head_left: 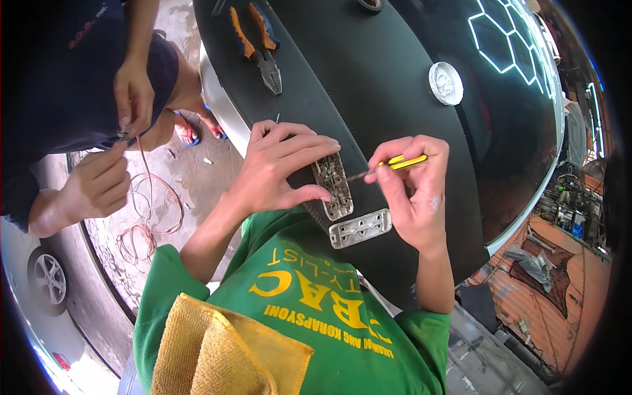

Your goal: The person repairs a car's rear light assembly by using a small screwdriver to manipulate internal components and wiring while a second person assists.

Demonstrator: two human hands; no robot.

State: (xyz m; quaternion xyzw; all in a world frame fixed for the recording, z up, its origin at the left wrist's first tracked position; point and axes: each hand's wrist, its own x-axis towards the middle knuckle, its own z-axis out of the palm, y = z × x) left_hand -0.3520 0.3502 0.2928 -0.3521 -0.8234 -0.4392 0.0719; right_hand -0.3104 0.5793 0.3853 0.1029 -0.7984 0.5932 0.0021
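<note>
My left hand [283, 161] grips an opened socket strip [332, 189], its metal innards facing up, fingers over its top end and thumb on its side. My right hand [415, 184] holds a thin tool with a yellow-and-black handle [411, 162], closed around it; its dark shaft points toward the strip, just right of it. A pale casing half [361, 229] lies below the strip on the dark textured surface [368, 105]. Orange-and-black pliers [268, 70] lie higher up, and a white round lid [446, 83] sits to the right.
At left, another person's hands [102, 178] hold a small fitting with a pinkish cord [174, 197] trailing in loops to the floor [197, 164]. A dark glossy car body [507, 145] curves at right. A car wheel [47, 280] shows lower left. A yellow cloth [217, 355] lies over my shirt.
</note>
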